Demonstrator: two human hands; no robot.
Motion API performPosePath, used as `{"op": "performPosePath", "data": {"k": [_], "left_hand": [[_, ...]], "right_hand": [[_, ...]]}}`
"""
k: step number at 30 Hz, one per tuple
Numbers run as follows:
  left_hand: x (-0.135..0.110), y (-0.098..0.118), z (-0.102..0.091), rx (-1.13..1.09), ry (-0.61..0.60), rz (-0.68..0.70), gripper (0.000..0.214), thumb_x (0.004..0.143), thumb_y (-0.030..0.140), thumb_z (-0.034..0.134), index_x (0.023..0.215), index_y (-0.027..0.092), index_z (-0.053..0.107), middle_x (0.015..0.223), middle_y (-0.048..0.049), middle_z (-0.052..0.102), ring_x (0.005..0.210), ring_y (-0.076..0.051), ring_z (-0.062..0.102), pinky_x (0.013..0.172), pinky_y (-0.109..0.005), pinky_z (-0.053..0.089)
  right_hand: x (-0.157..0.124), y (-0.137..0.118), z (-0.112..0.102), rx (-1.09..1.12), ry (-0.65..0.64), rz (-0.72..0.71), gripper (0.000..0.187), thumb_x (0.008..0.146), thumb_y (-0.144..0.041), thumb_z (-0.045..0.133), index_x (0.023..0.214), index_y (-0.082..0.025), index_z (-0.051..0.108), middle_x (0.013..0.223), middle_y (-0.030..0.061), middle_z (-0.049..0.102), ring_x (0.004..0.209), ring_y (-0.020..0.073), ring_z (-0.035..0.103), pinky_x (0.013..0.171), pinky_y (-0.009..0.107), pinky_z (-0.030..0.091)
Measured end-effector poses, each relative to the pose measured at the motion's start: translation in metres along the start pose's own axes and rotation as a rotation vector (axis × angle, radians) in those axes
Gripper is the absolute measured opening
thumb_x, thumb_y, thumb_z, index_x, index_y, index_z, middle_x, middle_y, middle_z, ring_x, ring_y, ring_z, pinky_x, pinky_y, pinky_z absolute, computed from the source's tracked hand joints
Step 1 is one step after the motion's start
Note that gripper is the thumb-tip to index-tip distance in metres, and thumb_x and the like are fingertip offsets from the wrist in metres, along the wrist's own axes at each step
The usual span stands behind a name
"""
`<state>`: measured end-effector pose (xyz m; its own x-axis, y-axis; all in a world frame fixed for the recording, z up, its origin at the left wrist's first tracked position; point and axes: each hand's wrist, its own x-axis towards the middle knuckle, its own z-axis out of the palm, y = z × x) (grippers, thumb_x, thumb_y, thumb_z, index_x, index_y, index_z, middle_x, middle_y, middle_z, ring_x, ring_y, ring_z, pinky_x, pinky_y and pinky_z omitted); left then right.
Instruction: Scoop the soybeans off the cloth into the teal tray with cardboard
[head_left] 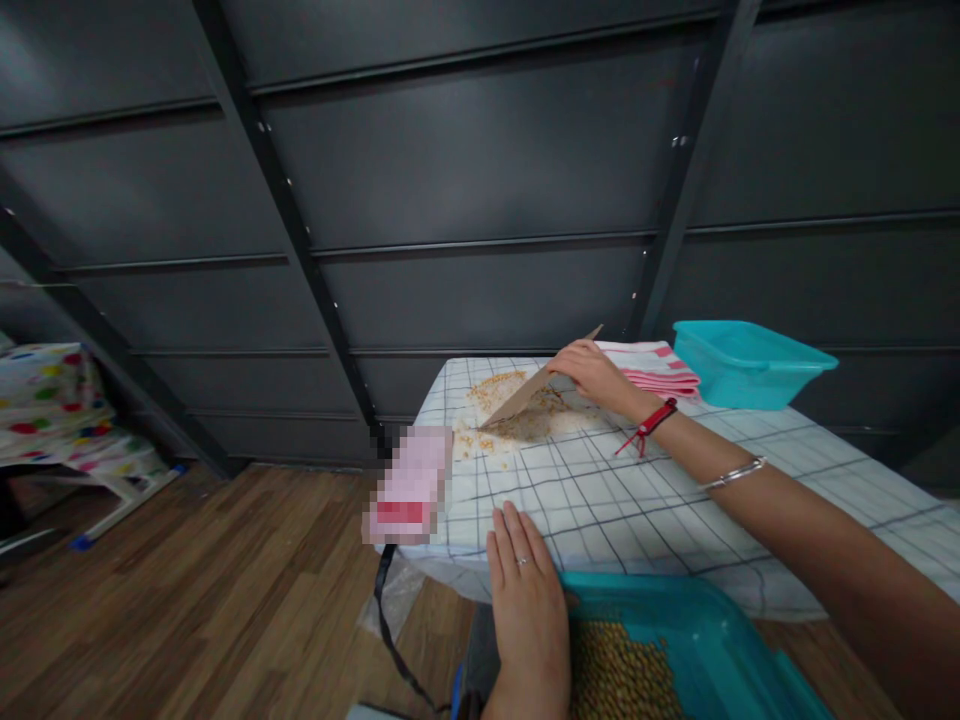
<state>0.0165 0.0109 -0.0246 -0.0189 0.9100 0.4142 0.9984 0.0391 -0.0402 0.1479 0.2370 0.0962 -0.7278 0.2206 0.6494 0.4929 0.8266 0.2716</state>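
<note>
My right hand grips the upper edge of a flat piece of cardboard, which stands tilted with its lower edge on the table. Around that edge lie scattered yellowish grains and pale powdery crumbs. My left hand lies flat with its fingers stretched out at the table's front edge. It is beside the rim of a teal tub that holds many brownish-green beans or grains; I cannot tell their exact kind.
A checked white cloth covers the table. Pink-and-white folded towels and a second teal tub stand at the back right. A blurred-out pink item lies at the left edge, with a black strap hanging below. Dark panels rise behind.
</note>
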Motion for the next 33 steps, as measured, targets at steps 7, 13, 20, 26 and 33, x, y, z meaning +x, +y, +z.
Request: {"op": "performPosePath", "data": {"k": [7, 13, 20, 26, 33], "left_hand": [[0.001, -0.001, -0.005, 0.036, 0.031, 0.026, 0.058, 0.067, 0.027, 0.061, 0.118, 0.001, 0.05, 0.127, -0.0252, 0.046, 0.118, -0.034, 0.044, 0.094, -0.048, 0.043], [0.001, -0.002, -0.003, 0.114, 0.147, 0.045, 0.052, 0.066, 0.027, 0.061, 0.111, 0.002, 0.056, 0.122, -0.0242, 0.051, 0.112, -0.034, 0.049, 0.09, -0.044, 0.048], [0.001, -0.003, -0.004, 0.156, 0.184, 0.057, 0.051, 0.066, 0.028, 0.062, 0.11, 0.003, 0.057, 0.121, -0.0227, 0.053, 0.111, -0.033, 0.051, 0.088, -0.041, 0.049], [0.002, 0.0, -0.002, 0.073, 0.082, 0.033, 0.071, 0.054, 0.035, 0.071, 0.115, 0.003, 0.053, 0.125, -0.0247, 0.048, 0.115, -0.035, 0.046, 0.092, -0.045, 0.046], [0.0, -0.001, 0.002, 0.058, 0.089, 0.036, 0.07, 0.057, 0.031, 0.07, 0.117, 0.002, 0.051, 0.127, -0.0251, 0.046, 0.117, -0.035, 0.044, 0.094, -0.046, 0.044]], "right_hand": [[0.002, 0.008, -0.011, 0.045, 0.085, 0.026, 0.036, 0.067, 0.002, 0.037, 0.09, -0.017, 0.057, 0.087, 0.0057, 0.064, 0.087, 0.0182, 0.053, 0.083, 0.036, 0.034], [0.016, -0.007, 0.016, 0.089, 0.05, -0.022, 0.037, 0.067, 0.002, 0.036, 0.089, -0.019, 0.057, 0.084, 0.0038, 0.063, 0.086, 0.017, 0.054, 0.087, 0.037, 0.034], [0.002, 0.001, 0.006, 0.12, 0.018, -0.083, 0.039, 0.066, 0.001, 0.036, 0.091, -0.02, 0.057, 0.087, 0.0037, 0.064, 0.088, 0.0165, 0.055, 0.087, 0.037, 0.038], [-0.008, 0.013, -0.013, 0.12, 0.056, -0.074, 0.041, 0.063, 0.001, 0.037, 0.093, -0.021, 0.055, 0.088, 0.004, 0.063, 0.09, 0.0173, 0.055, 0.092, 0.042, 0.036], [0.012, -0.004, 0.008, 0.146, 0.105, -0.111, 0.042, 0.064, 0.001, 0.035, 0.094, -0.021, 0.055, 0.09, 0.0038, 0.063, 0.09, 0.017, 0.055, 0.094, 0.044, 0.037]]}}
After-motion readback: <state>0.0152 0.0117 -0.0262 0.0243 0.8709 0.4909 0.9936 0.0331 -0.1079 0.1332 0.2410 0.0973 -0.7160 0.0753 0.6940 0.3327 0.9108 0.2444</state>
